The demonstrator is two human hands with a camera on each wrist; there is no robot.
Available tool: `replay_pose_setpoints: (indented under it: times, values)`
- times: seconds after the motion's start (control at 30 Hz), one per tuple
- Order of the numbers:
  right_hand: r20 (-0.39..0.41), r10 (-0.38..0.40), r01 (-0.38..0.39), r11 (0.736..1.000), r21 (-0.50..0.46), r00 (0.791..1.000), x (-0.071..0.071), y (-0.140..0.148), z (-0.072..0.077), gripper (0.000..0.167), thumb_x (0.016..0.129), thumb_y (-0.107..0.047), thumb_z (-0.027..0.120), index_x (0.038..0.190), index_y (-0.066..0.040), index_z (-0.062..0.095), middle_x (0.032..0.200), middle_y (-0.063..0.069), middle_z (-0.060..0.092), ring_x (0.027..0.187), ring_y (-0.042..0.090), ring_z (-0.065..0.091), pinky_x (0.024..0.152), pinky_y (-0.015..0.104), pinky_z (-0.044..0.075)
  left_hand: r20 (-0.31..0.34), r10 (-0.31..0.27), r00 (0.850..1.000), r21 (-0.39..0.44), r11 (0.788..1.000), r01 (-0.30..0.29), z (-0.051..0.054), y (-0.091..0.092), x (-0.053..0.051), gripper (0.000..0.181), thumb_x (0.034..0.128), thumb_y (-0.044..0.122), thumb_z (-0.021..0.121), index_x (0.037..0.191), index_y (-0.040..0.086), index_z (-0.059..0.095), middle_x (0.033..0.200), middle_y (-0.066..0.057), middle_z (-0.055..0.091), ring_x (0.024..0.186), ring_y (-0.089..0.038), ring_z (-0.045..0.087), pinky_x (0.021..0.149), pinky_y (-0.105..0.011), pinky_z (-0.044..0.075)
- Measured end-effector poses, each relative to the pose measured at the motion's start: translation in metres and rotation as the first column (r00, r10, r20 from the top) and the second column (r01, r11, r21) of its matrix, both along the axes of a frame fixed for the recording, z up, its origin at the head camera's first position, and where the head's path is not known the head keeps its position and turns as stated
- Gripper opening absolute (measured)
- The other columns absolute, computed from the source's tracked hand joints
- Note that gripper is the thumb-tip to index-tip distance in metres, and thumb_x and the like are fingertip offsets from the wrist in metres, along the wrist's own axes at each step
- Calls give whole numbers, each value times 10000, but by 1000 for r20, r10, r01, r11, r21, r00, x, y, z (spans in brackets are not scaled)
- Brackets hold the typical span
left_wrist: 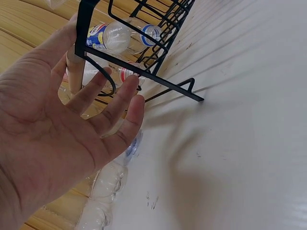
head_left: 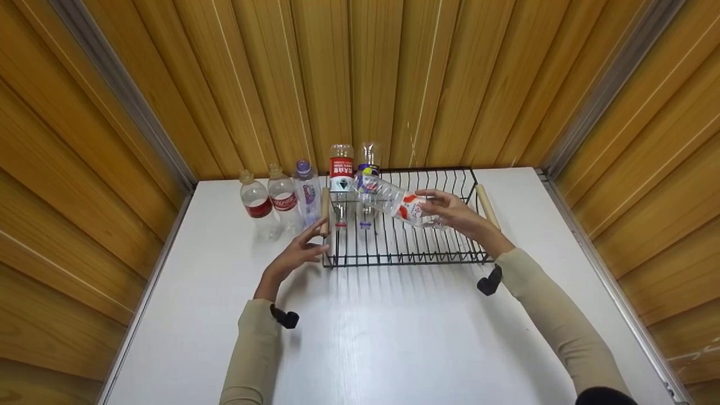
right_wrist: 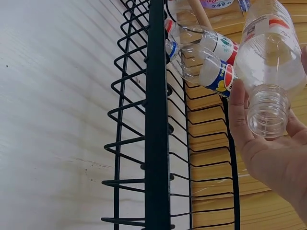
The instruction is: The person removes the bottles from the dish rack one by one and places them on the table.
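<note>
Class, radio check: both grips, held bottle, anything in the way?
Right grip holds clear bottle, tilted, uncapped, above rack. Left grip at rack's wooden handle. Two inverted bottles at rack's left end, possibly in way.

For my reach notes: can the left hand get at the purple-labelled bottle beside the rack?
Probably yes: the left hand holds no bottle, and the purple-labelled bottle stands outside the rack, just beyond that hand, apparently unobstructed.
</note>
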State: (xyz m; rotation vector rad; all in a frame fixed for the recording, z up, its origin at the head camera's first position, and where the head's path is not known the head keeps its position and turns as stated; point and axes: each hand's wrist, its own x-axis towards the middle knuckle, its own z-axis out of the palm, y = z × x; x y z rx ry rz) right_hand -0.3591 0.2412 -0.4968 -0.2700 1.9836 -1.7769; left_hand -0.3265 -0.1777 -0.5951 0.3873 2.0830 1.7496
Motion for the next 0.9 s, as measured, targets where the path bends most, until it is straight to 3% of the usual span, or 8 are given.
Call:
replay_pose_setpoints:
  times: [0.3, 0.5, 0.67, 0.9]
  values:
    - [-55, -8, 12, 998, 65, 998, 2, 0, -1, 467, 966, -271, 717, 1389, -119, 590, 1323, 48, 612, 1172, 213, 618, 984, 400, 563, -18, 3, 1000, -24, 1000, -4, 7, 0, 3, 752, 1001, 254, 669, 1621, 367, 260, 1625, -172, 347, 1314, -398, 556, 1018, -563, 522]
    - [-65, -11, 16, 997, 79, 998, 4, 1, -1, 492, 952, -262, 738, 1387, -91, 584, 1294, 40, 630, 1151, 232, 631, 960, 376, 568, -71, -6, 997, -62, 998, 1, 12, 1, 3, 742, 1006, 259, 659, 1629, 319, 259, 1630, -200, 359, 1309, -409, 558, 1047, -620, 480]
    - [-80, -12, 19, 995, 94, 997, 7, 1, 0, 513, 946, -246, 745, 1388, -54, 570, 1363, 72, 606, 1220, 312, 604, 914, 320, 590, -87, -10, 996, -76, 997, 3, 15, 1, 4, 735, 1008, 252, 657, 1631, 276, 267, 1619, -223, 375, 1321, -421, 559, 1059, -616, 479]
    - [-105, 28, -16, 993, 113, 994, 11, 3, 3, 474, 943, -223, 745, 1360, -56, 594, 1323, 106, 596, 1166, 316, 627, 1017, 518, 546, -88, 8, 996, -135, 991, -20, 32, -5, 7, 714, 996, 260, 676, 1616, 242, 321, 1574, -187, 463, 1359, -399, 535, 1108, -582, 457]
